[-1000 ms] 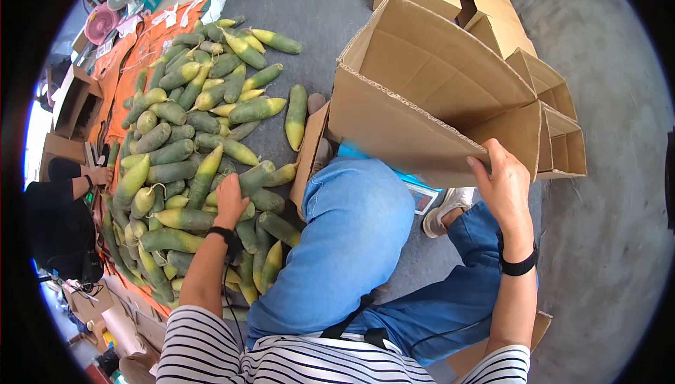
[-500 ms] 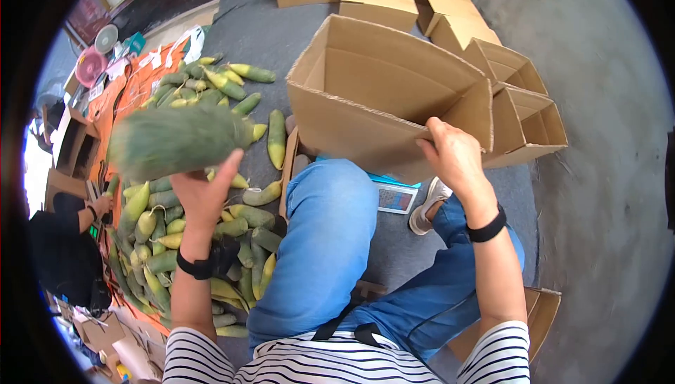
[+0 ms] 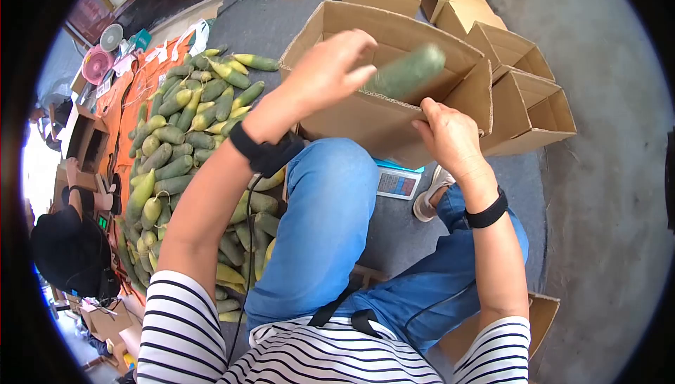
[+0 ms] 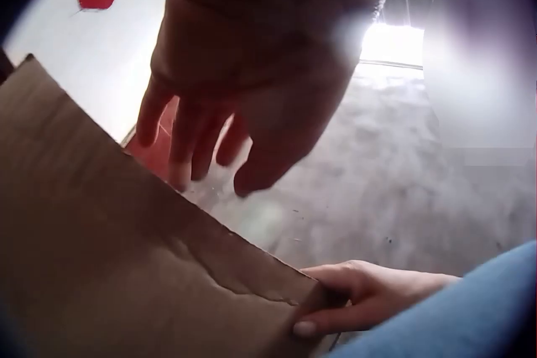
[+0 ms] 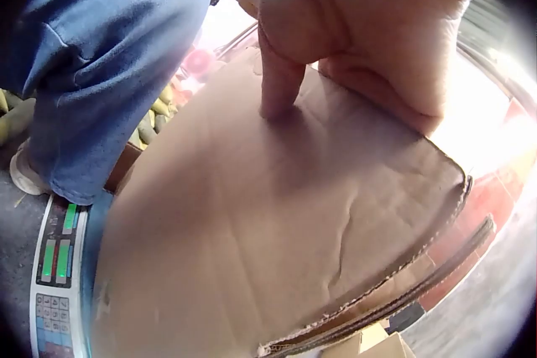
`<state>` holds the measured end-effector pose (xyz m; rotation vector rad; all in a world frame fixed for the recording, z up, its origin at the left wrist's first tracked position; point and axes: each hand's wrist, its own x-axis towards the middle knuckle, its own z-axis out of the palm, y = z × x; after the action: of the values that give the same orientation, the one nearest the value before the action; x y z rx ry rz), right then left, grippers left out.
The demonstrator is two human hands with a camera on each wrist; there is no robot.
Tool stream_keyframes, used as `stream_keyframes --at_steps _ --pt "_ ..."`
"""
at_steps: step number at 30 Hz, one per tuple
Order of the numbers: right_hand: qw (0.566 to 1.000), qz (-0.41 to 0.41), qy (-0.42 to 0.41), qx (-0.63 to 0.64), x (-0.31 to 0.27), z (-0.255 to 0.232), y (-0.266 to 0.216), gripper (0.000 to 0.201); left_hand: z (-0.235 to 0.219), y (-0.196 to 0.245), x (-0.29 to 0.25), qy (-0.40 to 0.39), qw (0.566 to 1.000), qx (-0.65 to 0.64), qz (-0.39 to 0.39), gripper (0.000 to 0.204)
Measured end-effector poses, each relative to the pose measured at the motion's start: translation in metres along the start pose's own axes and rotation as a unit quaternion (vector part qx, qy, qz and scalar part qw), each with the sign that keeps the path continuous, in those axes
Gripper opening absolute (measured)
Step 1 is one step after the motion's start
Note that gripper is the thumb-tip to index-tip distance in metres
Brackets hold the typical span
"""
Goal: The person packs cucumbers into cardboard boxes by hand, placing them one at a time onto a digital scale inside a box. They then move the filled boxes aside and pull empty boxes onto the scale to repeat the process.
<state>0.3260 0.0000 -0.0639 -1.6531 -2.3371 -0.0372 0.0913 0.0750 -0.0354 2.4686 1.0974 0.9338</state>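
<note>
My left hand (image 3: 327, 71) is over the near left rim of an open cardboard box (image 3: 380, 120). Just beyond its fingertips a green radish (image 3: 411, 71), blurred by motion, overlaps the box's opening. In the left wrist view the fingers (image 4: 201, 144) hang apart with nothing between them, above the cardboard wall. My right hand (image 3: 453, 138) grips the near rim by its right corner, the thumb on the outer wall. Under the box shows a digital scale (image 3: 399, 181) with a keypad; its green displays are lit in the right wrist view.
A large heap of green radishes (image 3: 176, 166) lies on an orange sheet (image 3: 126, 103) at the left. More cardboard boxes (image 3: 520, 117) stand behind and to the right. Another person (image 3: 70, 250) in dark clothing is at the far left. My bent knee (image 3: 334, 194) is close before the box.
My left hand took a radish from the heap, lifted it and swung right to the box. That radish is now past the fingertips, over the opening. The right hand keeps holding the rim.
</note>
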Motion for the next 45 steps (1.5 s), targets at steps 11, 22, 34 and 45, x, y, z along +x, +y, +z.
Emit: stream_keyframes --at_steps 11,22,34,45 --pt "0.999 0.016 -0.004 -0.03 0.005 -0.004 -0.004 0.024 -0.021 -0.125 -0.18 0.159 0.962 0.053 -0.214 0.02" --pt "0.998 0.048 -0.013 -0.038 0.015 -0.003 -0.007 0.026 0.05 -0.124 -0.369 -0.221 0.874 0.183 -0.392 0.035" --pt "0.998 0.054 0.0 -0.041 0.014 -0.003 -0.009 0.025 -0.151 -0.168 -0.428 -0.088 0.753 0.411 -0.507 0.031" --pt "0.999 0.037 0.005 -0.036 0.01 -0.003 -0.005 0.024 -0.13 -0.141 -0.45 -0.018 0.855 0.397 -0.334 0.021"
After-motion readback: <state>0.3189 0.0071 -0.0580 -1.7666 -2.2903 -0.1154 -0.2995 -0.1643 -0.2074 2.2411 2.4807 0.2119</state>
